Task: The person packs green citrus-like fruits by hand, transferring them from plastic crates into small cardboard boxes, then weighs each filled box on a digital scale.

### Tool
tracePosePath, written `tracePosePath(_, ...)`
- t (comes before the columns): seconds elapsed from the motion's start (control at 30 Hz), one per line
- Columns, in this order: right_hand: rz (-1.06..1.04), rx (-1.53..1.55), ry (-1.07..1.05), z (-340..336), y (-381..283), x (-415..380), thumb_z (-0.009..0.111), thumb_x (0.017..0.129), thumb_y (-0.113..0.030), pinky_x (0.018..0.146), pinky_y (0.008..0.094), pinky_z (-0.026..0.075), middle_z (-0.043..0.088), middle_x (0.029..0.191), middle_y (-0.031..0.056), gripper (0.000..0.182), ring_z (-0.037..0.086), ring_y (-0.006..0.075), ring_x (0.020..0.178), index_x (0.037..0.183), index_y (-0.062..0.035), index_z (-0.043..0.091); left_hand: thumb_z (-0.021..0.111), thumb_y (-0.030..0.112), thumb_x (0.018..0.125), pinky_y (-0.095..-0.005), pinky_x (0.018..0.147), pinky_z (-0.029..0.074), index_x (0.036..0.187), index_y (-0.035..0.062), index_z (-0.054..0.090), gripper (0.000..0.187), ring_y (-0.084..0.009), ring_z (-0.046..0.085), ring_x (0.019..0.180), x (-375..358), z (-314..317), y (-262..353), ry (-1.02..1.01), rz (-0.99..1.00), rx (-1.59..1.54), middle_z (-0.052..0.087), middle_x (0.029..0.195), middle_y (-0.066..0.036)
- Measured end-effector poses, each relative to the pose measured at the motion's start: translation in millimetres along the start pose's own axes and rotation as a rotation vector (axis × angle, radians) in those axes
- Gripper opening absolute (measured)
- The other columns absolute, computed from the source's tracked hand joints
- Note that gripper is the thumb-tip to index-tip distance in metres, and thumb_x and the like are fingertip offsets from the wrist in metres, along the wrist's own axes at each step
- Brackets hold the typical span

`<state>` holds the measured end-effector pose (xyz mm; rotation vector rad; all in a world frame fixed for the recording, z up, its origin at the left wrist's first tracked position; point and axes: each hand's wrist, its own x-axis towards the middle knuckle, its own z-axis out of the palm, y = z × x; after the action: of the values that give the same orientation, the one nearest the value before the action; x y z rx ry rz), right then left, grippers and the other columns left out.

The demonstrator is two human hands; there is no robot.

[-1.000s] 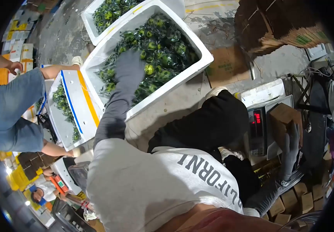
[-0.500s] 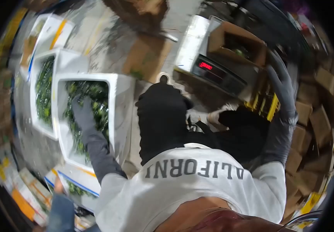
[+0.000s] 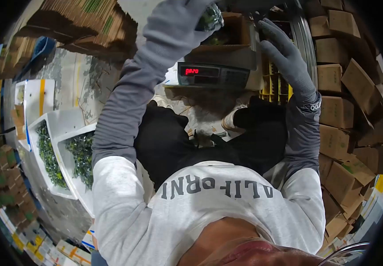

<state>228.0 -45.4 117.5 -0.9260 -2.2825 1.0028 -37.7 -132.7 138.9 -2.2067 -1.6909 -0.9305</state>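
Gray gloves cover both hands. My left hand (image 3: 173,22) is raised at the top of the view, partly cut off by the frame edge, gripping a shiny clear plastic pack of greens (image 3: 210,20). That pack is over the left side of an open cardboard box (image 3: 227,49), which sits on a digital scale (image 3: 216,76) with a lit red display. Some green shows inside the box. My right hand (image 3: 286,57) is beside the box's right side, fingers apart and holding nothing.
White foam boxes (image 3: 45,117) filled with green leafy packs stand at left. Flattened cardboard (image 3: 80,26) is stacked at upper left. Many cardboard boxes (image 3: 335,111) line the right side. A yellow crate (image 3: 272,84) is near my right wrist.
My left hand has come from the foam box of greens over to the cardboard box, now holding a pack. The right hand remains beside the cardboard box. The view has turned right.
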Motion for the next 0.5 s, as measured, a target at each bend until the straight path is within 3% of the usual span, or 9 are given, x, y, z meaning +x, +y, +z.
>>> tracePosePath(0.03, -0.028, -0.027, 0.005, -5, 3, -1, 0.059, 0.089, -0.034, 0.107, 0.0338, 0.032, 0.041, 0.142, 0.0143, 0.054, 0.038, 0.0250, 0.132, 0.134, -0.0067, 0.046, 0.073, 0.018, 0.077, -0.0373, 0.091, 0.045, 0.128, 0.0120, 0.048, 0.058, -0.0273, 0.055, 0.107, -3, 32, -13, -0.191, 0.000, 0.122, 0.053, 0.117, -0.012)
tracePosePath(0.07, -0.001, -0.008, 0.007, -8, 6, -3, 0.059, 0.089, -0.034, 0.107, 0.0339, 0.032, 0.041, 0.142, 0.0142, 0.054, 0.039, 0.0249, 0.131, 0.134, -0.0069, 0.046, 0.072, 0.027, 0.075, -0.0437, 0.099, 0.038, 0.129, 0.0180, 0.049, 0.059, -0.0326, 0.051, 0.113, -18, 54, -26, -0.169, 0.083, 0.200, 0.051, 0.122, -0.011)
tracePosePath(0.13, 0.046, 0.035, 0.004, -12, 11, -7, 0.059, 0.090, -0.034, 0.106, 0.0342, 0.033, 0.042, 0.141, 0.0140, 0.054, 0.040, 0.0246, 0.130, 0.135, -0.0073, 0.046, 0.070, 0.026, 0.077, -0.0455, 0.104, 0.032, 0.129, 0.0181, 0.050, 0.056, -0.0311, 0.047, 0.119, -44, 69, -29, -0.590, 0.007, 0.398, 0.049, 0.129, -0.010)
tracePosePath(0.23, 0.117, 0.025, -0.048, -13, 11, -12, 0.057, 0.090, -0.035, 0.105, 0.0343, 0.034, 0.043, 0.140, 0.0132, 0.054, 0.043, 0.0245, 0.127, 0.136, -0.0093, 0.045, 0.067, 0.025, 0.080, -0.0432, 0.103, 0.034, 0.128, 0.0166, 0.052, 0.051, -0.0315, 0.047, 0.120, -55, 60, -36, -0.482, -0.012, 0.176, 0.049, 0.131, -0.011)
tracePosePath(0.33, 0.146, 0.011, -0.094, -8, 15, -19, 0.057, 0.089, -0.037, 0.106, 0.0362, 0.034, 0.044, 0.139, 0.0137, 0.054, 0.043, 0.0266, 0.128, 0.136, -0.0122, 0.045, 0.063, 0.028, 0.082, -0.0424, 0.099, 0.039, 0.121, 0.0135, 0.057, 0.042, -0.0302, 0.049, 0.116, -56, 58, -43, -0.199, -0.144, -0.133, 0.054, 0.125, -0.011)
tracePosePath(0.47, 0.100, -0.065, -0.154, -6, 23, -29, 0.055, 0.089, -0.041, 0.107, 0.0386, 0.033, 0.045, 0.139, 0.0131, 0.056, 0.043, 0.0275, 0.129, 0.137, -0.0151, 0.045, 0.062, 0.029, 0.084, -0.0414, 0.098, 0.040, 0.123, 0.0100, 0.055, 0.045, -0.0331, 0.049, 0.117, -58, 59, -58, -0.033, -0.303, -0.139, 0.054, 0.125, -0.013)
tracePosePath(0.5, 0.126, -0.072, -0.161, -6, 21, -30, 0.055, 0.089, -0.041, 0.107, 0.0384, 0.033, 0.045, 0.138, 0.0131, 0.055, 0.043, 0.0272, 0.128, 0.137, -0.0156, 0.045, 0.060, 0.030, 0.085, -0.0377, 0.097, 0.041, 0.135, 0.0111, 0.044, 0.056, -0.0319, 0.052, 0.114, -61, 60, -63, -0.089, -0.344, -0.110, 0.051, 0.128, -0.018)
